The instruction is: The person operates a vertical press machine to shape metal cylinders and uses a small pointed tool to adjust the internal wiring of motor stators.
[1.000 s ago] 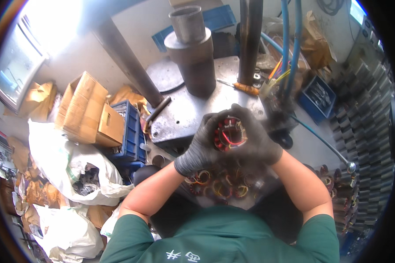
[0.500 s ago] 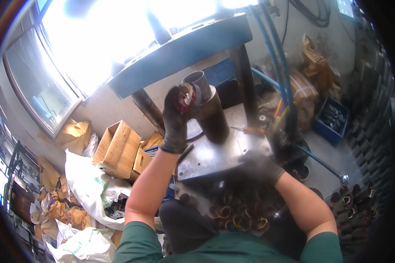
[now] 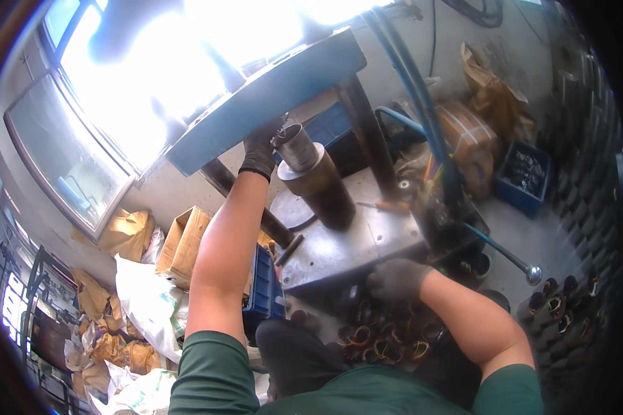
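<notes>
1. Left hand point(image 3: 262, 149), gloved, reaches up beside the tube point(image 3: 299, 146) atop the press cylinder point(image 3: 322, 190); its grip cannot be told.
2. Right hand point(image 3: 396, 278), gloved, curls loosely over the coil pile point(image 3: 381, 339) below the plate point(image 3: 346, 245).

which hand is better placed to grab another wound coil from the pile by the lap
Right. The right hand hangs low at the front edge of the press table, just above the pile of wound coils. The left hand is stretched up at the metal cylinder, far from the pile.
</notes>
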Motion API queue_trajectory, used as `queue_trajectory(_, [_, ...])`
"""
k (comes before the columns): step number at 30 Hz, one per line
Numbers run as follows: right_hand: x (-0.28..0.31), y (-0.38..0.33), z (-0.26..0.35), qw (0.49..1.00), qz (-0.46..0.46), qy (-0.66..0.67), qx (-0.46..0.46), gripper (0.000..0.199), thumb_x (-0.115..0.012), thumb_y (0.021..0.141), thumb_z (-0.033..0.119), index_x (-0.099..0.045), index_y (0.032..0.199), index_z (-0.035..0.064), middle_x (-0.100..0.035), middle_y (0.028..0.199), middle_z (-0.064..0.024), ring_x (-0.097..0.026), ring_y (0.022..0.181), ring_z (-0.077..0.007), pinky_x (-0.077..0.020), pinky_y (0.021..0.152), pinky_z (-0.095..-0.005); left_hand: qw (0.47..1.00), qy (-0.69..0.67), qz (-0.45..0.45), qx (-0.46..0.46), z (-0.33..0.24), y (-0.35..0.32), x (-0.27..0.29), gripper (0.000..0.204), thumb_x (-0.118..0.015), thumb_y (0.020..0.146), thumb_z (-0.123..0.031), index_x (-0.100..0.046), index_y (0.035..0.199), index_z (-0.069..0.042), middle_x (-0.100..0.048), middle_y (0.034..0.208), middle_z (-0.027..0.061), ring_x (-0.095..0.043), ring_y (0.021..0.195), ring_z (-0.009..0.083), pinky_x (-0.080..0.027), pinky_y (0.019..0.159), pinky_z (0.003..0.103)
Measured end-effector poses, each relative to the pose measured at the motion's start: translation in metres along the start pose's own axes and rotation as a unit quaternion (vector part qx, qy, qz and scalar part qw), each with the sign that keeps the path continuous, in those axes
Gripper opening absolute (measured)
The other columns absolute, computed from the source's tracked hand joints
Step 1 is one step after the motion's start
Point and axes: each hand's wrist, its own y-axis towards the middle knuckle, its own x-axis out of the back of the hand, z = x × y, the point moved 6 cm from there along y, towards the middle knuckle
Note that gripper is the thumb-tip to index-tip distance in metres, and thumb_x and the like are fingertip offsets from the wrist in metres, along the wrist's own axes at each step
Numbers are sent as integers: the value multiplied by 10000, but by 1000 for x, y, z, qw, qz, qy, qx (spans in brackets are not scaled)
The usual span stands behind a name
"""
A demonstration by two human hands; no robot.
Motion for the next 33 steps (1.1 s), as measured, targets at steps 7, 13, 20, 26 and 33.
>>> queue_trajectory(7, [23, -8, 21, 999, 15, 18, -41, 397, -617, 918, 403, -763, 1060, 63, -738, 999, -209, -711, 994, -397, -555, 905, -506, 998, 40, 32, -28, -8, -31, -20, 399, -828, 839, -218, -698, 1178, -52, -701, 1113, 42, -656, 961, 163, -534, 864, 328])
queue_trajectory(13, [23, -12, 19, 996, 27, 35, -74, 403, -628, 908, 406, -766, 1075, 67, -746, 1006, -209, -714, 993, -397, -559, 904, -499, 992, 111, 47, -39, -3, -28, -18, 635, -872, 790, -176, -623, 1349, -8, -684, 1249, 95, -667, 1099, 190, -520, 998, 315])
queue_trajectory(20, [21, -14, 18, 998, 17, 15, -60, 398, -617, 917, 397, -766, 1081, 66, -746, 1009, -209, -711, 1004, -399, -558, 913, -497, 992, 99, 75, -30, -5, -37, -18, 726, -906, 762, -192, -585, 1376, 28, -684, 1245, 114, -659, 1162, 227, -522, 1031, 334])
queue_trajectory(26, [31, -17, 24, 996, 35, 27, -78, 412, -615, 923, 404, -763, 1076, 52, -746, 1003, -220, -710, 1014, -405, -555, 933, -488, 958, 261, 13, -118, -7, -33, -10, 704, -912, 784, -280, -605, 1343, 19, -697, 1196, 110, -671, 1128, 214, -528, 1008, 335])
queue_trajectory(33, [16, -18, 17, 998, 34, 4, -55, 413, -609, 925, 400, -757, 1096, 54, -742, 1061, -206, -711, 1054, -390, -555, 935, -501, 917, 366, 50, -153, -11, -43, -26, 752, -926, 777, -347, -580, 1345, 2, -724, 1172, 127, -696, 1089, 221, -547, 961, 342])
